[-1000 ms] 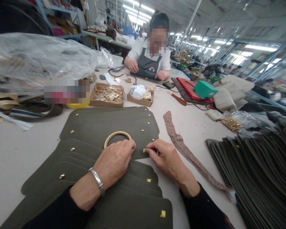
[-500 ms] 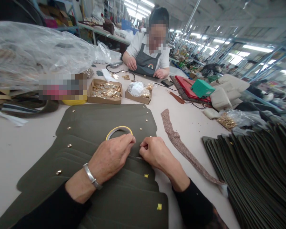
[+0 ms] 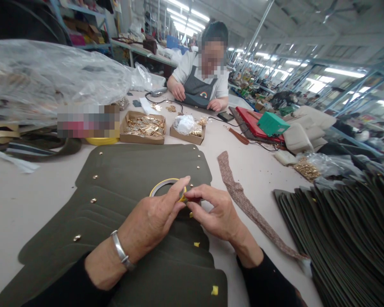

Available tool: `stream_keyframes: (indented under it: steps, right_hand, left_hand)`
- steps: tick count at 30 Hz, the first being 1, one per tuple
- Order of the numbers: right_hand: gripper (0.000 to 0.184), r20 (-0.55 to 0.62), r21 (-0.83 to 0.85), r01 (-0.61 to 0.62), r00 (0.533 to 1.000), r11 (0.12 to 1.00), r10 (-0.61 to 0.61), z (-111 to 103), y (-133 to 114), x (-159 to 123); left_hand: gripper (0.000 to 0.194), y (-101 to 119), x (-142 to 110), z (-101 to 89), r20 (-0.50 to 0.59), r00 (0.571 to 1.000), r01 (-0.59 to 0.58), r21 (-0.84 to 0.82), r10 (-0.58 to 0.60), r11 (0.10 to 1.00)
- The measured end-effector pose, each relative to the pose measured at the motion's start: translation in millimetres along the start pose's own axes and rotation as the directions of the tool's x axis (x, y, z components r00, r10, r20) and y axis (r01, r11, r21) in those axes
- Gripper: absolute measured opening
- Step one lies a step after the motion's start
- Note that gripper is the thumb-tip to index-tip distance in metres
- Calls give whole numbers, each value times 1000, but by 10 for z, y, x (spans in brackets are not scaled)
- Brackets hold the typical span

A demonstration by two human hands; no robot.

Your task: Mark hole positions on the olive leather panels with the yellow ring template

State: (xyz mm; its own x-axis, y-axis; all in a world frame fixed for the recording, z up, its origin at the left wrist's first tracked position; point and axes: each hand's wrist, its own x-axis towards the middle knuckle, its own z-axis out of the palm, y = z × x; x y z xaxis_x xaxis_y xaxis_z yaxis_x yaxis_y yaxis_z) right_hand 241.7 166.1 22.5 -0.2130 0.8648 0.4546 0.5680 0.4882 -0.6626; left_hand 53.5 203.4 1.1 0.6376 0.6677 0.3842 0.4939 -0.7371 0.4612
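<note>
Nearest, olive-green panels (image 3: 179, 279) lie overlapped like steps on the pale table (image 3: 51, 187), smooth and matte with rounded, notched corners. Small yellow tape pieces (image 3: 214, 290) with ragged edges stick near their right edges, and round gold studs (image 3: 77, 238) run up the left side, with more at the far right corner. To the right, a thick stack of dark green panels (image 3: 333, 238) leans in a fan.

The roll of yellow tape (image 3: 161, 183) is a thin ring, yellow along its edge and greyish inside, held just over the upper panels. The left hand (image 3: 147, 221), a silver bangle (image 3: 120, 249) at its wrist, comes in from the lower left, back upward, forefinger stretched past the ring and thumb below, closed on the roll. The right hand (image 3: 216, 209) meets it from the right, wrist bent inward, forefinger and thumb tips at the ring's near right edge; whether they pinch the tape cannot be told. The two hands nearly touch.

A brown patterned strip (image 3: 240, 192) lies to the right of the panels. Beyond them stand a cardboard box of gold hardware (image 3: 143, 128) and a smaller cardboard box (image 3: 187, 133) holding clear plastic. Across the table, a co-worker (image 3: 198, 85) in a striped apron handles a dark piece.
</note>
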Motion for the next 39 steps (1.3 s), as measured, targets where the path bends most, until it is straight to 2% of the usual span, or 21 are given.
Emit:
stream_keyframes:
  steps: [4, 8, 13, 23, 30, 34, 39]
  right_hand:
    - [17, 8, -64, 104, 995, 993, -104, 43, -3, 1]
    - [17, 6, -147, 140, 990, 979, -141, 71, 18, -6]
    - [14, 8, -195, 127, 992, 973, -127, 84, 2, -8]
    - [16, -14, -163, 23, 1000, 986, -25, 82, 12, -14]
    - [16, -45, -182, 67, 996, 981, -76, 96, 4, -8]
    - [15, -102, -231, 108, 986, 967, -135, 116, -11, -3]
    - [15, -163, -292, 101, 975, 951, -154, 152, -7, -15]
  left_hand:
    - [47, -8, -13, 23, -20, 999, -27, 38, 28, 999]
    - [42, -4, -23, 36, -38, 998, -55, 84, 58, 995]
    - [38, 26, -24, 22, -34, 998, -47, 87, 50, 995]
    - [38, 24, -19, 26, -14, 1000, -14, 86, 15, 996]
    - [35, 26, -18, 15, 14, 999, -47, 94, 46, 994]
    - [30, 40, -5, -13, 14, 998, -57, 67, 56, 996]
    - [15, 41, 9, -46, 21, 1000, 1, 136, -4, 991]
